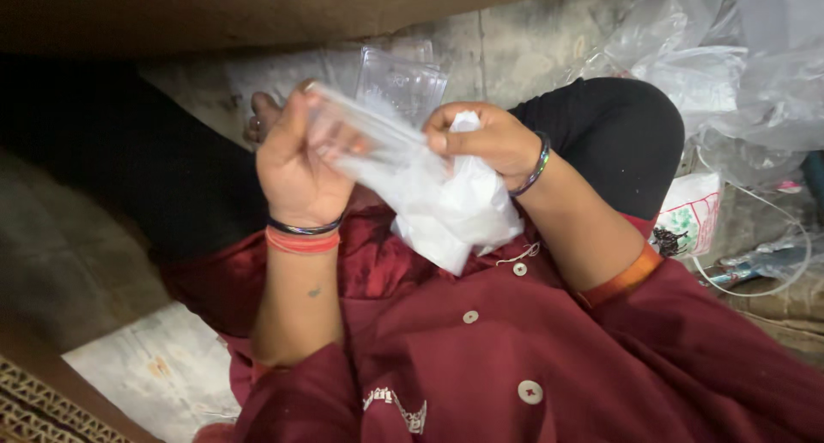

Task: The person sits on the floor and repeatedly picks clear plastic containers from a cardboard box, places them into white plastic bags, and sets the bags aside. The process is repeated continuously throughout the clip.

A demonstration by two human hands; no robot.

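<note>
Both hands gripping — left hand clear sleeve, right hand white cloth

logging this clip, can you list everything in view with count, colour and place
clear bag: one, see-through, held between both hands
white item: one, white, crumpled, at the bag's mouth under the right hand
plastic trays: a few, clear, on the floor beyond the hands
plastic heap: many bags, clear, upper right
printed pouch: one, white with print, by the right knee
cardboard: one edge, brown, lower left
left hand: one, fingers gripping the bag
right hand: one, fingers pinching the white item
</note>
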